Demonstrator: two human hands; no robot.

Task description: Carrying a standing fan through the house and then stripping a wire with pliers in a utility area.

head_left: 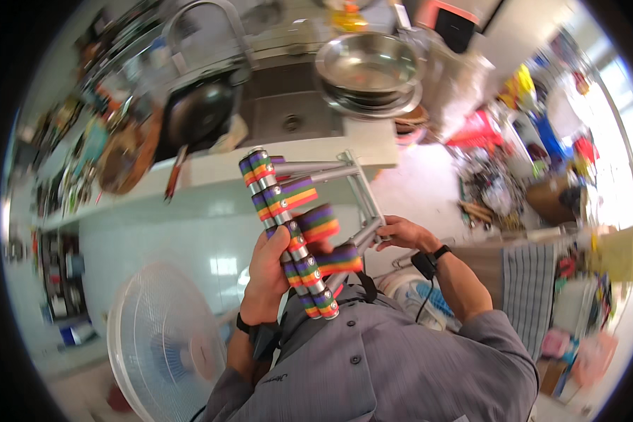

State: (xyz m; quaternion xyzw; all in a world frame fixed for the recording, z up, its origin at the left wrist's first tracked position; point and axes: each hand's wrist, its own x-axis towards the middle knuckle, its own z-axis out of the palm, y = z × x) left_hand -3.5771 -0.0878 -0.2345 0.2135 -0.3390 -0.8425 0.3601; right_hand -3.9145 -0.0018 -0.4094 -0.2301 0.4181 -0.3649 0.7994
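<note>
Left grip [264, 273], right grip [406, 232] hold rainbow-strapped frame [294, 235] near counter edge [207, 166], floor [420, 176] alongside.

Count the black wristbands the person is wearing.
2: one wristband is behind the left hand, which grips the striped metal frame; the other wristband is behind the right hand, at the same frame's grey corner.

The grey shirt [334, 352] bears 1 dark script mark [273, 378], too blurred to read.
</note>
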